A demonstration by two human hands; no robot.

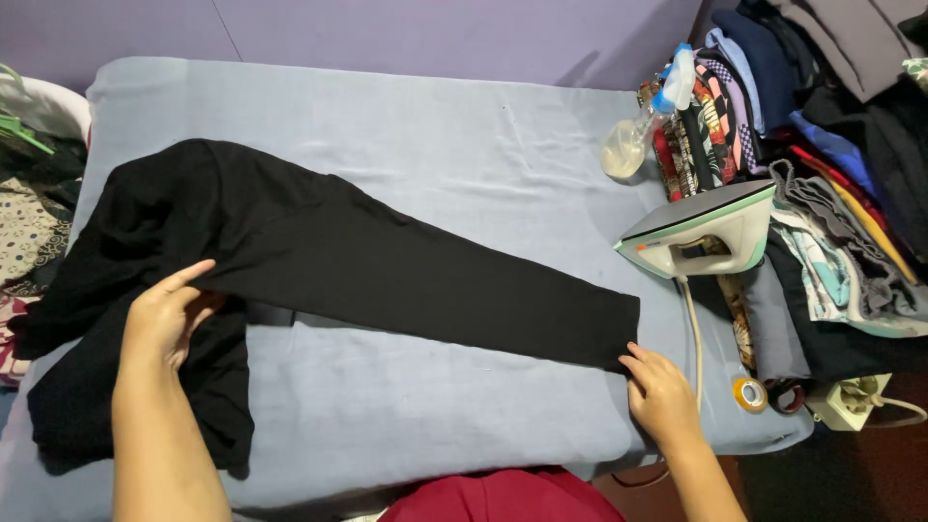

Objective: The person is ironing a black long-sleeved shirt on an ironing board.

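Black trousers lie stretched across the blue-covered tabletop, one leg running out to the right. The left hand grips the cloth near the waist, thumb on top. The right hand pinches the leg's hem. Just beyond that hem stands an iron, beside a spray bottle and stacked clothes.

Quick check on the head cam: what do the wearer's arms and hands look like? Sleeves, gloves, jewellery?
Both forearms are bare up to the frame edge, with no sleeves in view. The left hand and right hand wear no gloves, and no rings, watch or bracelets are visible. A dark red garment shows at the bottom edge between the arms.
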